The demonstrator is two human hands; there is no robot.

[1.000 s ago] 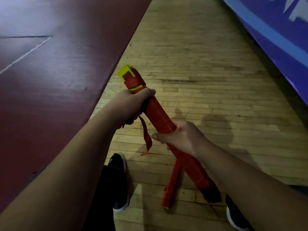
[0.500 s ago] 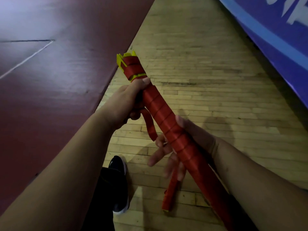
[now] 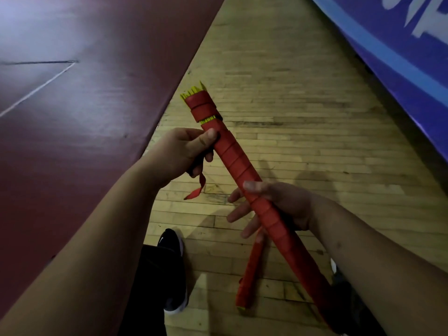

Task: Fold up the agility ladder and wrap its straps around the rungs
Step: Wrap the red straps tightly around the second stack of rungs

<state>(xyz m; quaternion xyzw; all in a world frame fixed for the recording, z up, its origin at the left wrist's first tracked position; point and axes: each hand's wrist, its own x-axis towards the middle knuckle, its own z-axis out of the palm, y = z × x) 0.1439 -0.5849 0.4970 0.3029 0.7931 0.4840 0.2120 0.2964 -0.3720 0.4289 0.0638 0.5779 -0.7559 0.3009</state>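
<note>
1. The rung bundle [image 3: 244, 175] is held over the wood floor [image 3: 303, 98], pointing from 11 o'clock down to 5 o'clock.
2. The left hand [image 3: 184, 151] is closed around the bundle's upper part, with the strap tail [image 3: 196, 190] pinched beneath.
3. The right hand [image 3: 271, 204] is half open; the bundle is cradled under the thumb, fingers spread.
4. Risk: the wraps may loosen if the tail slips; the bundle may slide from the loose right hold.
5. Counted: one wrapped bundle, one strap tail, one second strap [image 3: 249, 270] hanging at 6 o'clock, two shoes, the black one [image 3: 173, 270] at 7 o'clock.
</note>
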